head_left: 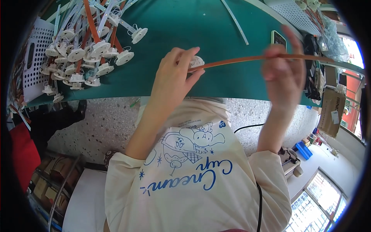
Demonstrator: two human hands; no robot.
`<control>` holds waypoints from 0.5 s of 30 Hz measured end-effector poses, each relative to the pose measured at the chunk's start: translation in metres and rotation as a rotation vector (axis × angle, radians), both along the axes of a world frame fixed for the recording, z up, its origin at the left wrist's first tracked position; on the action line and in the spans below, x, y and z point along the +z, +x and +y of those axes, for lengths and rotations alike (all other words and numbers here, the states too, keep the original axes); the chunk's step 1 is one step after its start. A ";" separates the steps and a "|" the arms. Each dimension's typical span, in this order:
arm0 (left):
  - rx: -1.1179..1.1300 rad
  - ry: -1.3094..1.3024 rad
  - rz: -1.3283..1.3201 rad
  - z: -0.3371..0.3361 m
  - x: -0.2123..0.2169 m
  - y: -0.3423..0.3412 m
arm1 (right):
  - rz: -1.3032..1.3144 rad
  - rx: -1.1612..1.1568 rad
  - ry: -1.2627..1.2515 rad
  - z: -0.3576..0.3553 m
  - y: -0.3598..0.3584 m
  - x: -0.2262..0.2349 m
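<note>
In the head view, the left hand (172,71) is located above the near part of the green surface (232,85); its fingers (186,58) are closed on a white round part (197,62), with the thumb at the lower side and the index finger at the upper side; the white round part is partly covered by this grip. A thin brown strip (239,60) extends from the thumb of the left hand toward the right in a shallow arc, clear of the white round part's upper edge; the right hand (284,75) is positioned at the far portion of the strip, with one finger raised; motion blur covers the right hand, so whether its fingers are gripping the strip or only touching it cannot be told. A pile of white round fittings with attached strips (85,54) lies on the left of the surface, beside a white perforated basket (36,58); a loose pale strip (236,23) lies at the far side; a phone-like device (278,37) lies behind the right hand; a second perforated basket (291,14) and clear plastic wrapping (328,34) occupy the upper right; a cardboard box (331,110) stands beyond the right edge.
</note>
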State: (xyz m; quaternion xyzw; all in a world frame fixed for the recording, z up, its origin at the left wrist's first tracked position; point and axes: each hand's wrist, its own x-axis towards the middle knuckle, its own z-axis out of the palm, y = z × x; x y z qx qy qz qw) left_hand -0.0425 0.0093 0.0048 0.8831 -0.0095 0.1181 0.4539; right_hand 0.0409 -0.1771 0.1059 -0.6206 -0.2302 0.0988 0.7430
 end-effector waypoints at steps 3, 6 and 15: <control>0.086 -0.025 -0.010 -0.005 0.002 0.002 | 0.057 0.012 -0.318 0.033 -0.016 -0.019; 0.128 -0.011 -0.002 -0.006 0.005 0.003 | 0.016 0.178 -0.534 0.039 -0.024 -0.045; -0.072 0.067 -0.025 0.006 0.010 0.001 | 0.087 0.010 -0.375 0.014 -0.011 -0.039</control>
